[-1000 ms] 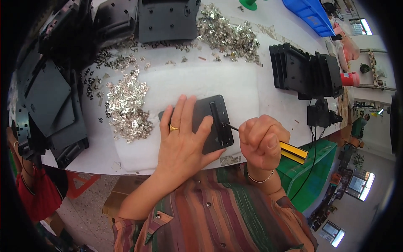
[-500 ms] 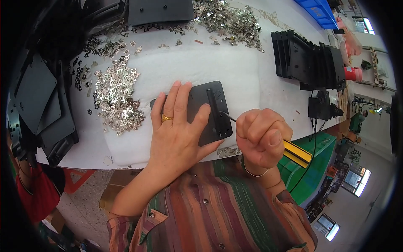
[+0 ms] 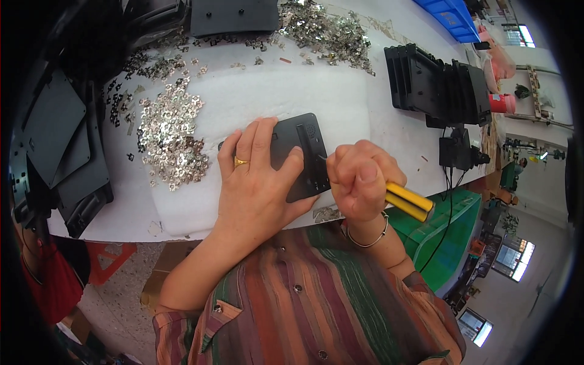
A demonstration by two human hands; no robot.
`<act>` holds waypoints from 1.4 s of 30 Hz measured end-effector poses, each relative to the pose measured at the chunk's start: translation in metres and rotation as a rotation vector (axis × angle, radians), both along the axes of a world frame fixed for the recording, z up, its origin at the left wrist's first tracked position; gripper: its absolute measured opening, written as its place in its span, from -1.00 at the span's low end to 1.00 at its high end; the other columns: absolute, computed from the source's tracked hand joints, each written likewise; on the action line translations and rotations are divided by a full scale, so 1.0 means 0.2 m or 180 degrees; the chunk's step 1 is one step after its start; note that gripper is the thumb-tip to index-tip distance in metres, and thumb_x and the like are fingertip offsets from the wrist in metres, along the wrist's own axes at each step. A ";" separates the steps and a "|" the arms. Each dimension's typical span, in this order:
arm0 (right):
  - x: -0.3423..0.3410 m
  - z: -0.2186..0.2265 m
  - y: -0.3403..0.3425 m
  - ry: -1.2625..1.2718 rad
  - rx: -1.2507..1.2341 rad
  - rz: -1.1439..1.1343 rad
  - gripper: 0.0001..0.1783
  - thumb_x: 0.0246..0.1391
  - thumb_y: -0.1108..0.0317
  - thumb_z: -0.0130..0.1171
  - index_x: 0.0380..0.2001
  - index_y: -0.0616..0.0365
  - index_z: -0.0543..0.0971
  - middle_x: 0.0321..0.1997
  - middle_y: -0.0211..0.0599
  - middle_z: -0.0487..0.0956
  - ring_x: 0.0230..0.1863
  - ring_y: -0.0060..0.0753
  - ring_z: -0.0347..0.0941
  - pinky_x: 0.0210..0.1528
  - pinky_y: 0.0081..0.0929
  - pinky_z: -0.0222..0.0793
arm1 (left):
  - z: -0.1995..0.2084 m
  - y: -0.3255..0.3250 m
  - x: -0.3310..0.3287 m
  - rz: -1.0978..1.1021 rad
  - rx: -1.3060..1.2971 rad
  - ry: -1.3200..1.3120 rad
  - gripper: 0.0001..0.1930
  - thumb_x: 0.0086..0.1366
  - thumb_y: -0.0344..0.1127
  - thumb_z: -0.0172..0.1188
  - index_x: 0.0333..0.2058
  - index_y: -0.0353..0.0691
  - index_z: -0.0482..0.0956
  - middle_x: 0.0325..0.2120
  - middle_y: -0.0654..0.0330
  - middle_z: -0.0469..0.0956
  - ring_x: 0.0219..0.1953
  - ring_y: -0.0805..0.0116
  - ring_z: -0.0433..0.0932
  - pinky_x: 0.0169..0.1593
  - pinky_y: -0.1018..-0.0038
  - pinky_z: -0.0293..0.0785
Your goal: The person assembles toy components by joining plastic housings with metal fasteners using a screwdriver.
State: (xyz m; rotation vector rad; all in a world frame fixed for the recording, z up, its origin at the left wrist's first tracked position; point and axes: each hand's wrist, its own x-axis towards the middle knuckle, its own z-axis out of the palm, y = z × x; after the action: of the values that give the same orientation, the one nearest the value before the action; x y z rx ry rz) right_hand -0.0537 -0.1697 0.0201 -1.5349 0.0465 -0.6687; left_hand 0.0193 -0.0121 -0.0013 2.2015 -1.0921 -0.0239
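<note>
A black plastic casing (image 3: 315, 137) with rounded corners, a raised bar and a small ring of holes lies on a white foam sheet (image 3: 243, 85). My left hand (image 3: 252, 176) rests over its left part, fingers spread and stretched out, thumb along the near edge. In my closed right hand (image 3: 363, 179) is a screwdriver (image 3: 409, 201) with a yellow and black handle. Its thin metal shaft points left at the casing's right side, beside the raised bar. My fist hides most of the shaft, and I cannot tell what the tip touches.
Small shiny metal clips (image 3: 173, 134) lie heaped left of the casing, with another heap (image 3: 328, 36) behind. Black panels (image 3: 52, 131) lean at the left; black casings (image 3: 426, 79) stand in a row at the right. A green bin (image 3: 435, 237) sits beside the table's near right side.
My right fist and the screwdriver have moved left and slightly away from me, closer to the casing. My left hand keeps its place on the casing. The view has shifted slightly.
</note>
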 end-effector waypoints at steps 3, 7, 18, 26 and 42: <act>0.03 0.01 -0.07 0.0026 -0.0469 -0.0096 -0.66 0.32 0.39 0.02 -0.59 0.23 0.37 -0.60 -0.26 0.41 -0.66 -0.47 0.22 -0.60 -0.46 0.24 | 0.00 0.00 0.00 -0.0004 -0.0023 0.0056 -0.28 -0.23 -0.02 0.62 -0.04 -0.10 0.60 0.25 -0.14 0.32 0.30 -0.12 0.30 0.37 -0.04 0.04; 0.12 0.07 -0.05 -0.0629 0.1217 0.0534 -0.63 0.32 0.33 0.00 -0.61 0.20 0.37 -0.57 -0.34 0.27 -0.62 -0.53 0.08 -0.60 -0.50 0.01 | 0.01 0.00 0.00 0.0024 0.0001 0.0034 -0.24 -0.22 0.01 0.61 0.02 -0.07 0.60 0.27 -0.10 0.30 0.31 -0.11 0.30 0.39 -0.04 0.04; 0.24 0.00 -0.03 -0.0682 0.0915 0.0485 -0.64 0.31 0.38 0.00 -0.60 0.29 0.33 -0.59 -0.25 0.33 -0.66 -0.57 0.08 -0.63 -0.53 0.05 | 0.01 0.01 0.00 0.0014 0.0079 0.0121 -0.23 -0.18 0.05 0.59 0.07 -0.06 0.59 0.30 -0.10 0.28 0.34 -0.09 0.28 0.40 -0.04 0.04; 0.25 -0.03 -0.02 -0.0606 0.0646 0.0377 -0.61 0.34 0.36 0.02 -0.60 0.31 0.36 -0.61 -0.23 0.38 -0.68 -0.56 0.13 -0.63 -0.51 0.09 | 0.00 0.00 0.02 -0.0047 0.0098 0.0126 -0.27 -0.17 0.03 0.58 0.04 -0.08 0.62 0.29 -0.14 0.28 0.33 -0.12 0.28 0.36 -0.05 0.06; 0.19 0.04 -0.07 -0.0435 0.0858 0.0293 -0.61 0.30 0.34 -0.04 -0.65 0.17 0.27 -0.66 -0.37 0.22 -0.66 -0.59 0.00 -0.66 -0.55 -0.03 | -0.01 0.00 -0.01 0.0105 -0.0090 -0.0108 -0.29 -0.23 0.01 0.58 -0.02 -0.06 0.64 0.23 -0.13 0.34 0.27 -0.11 0.33 0.34 -0.02 0.10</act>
State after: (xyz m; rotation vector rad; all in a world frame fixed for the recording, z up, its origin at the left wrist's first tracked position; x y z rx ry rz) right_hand -0.0159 -0.1843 0.0273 -1.2229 -0.0358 -0.6640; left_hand 0.0178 -0.0123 -0.0040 2.2016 -1.0679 0.0431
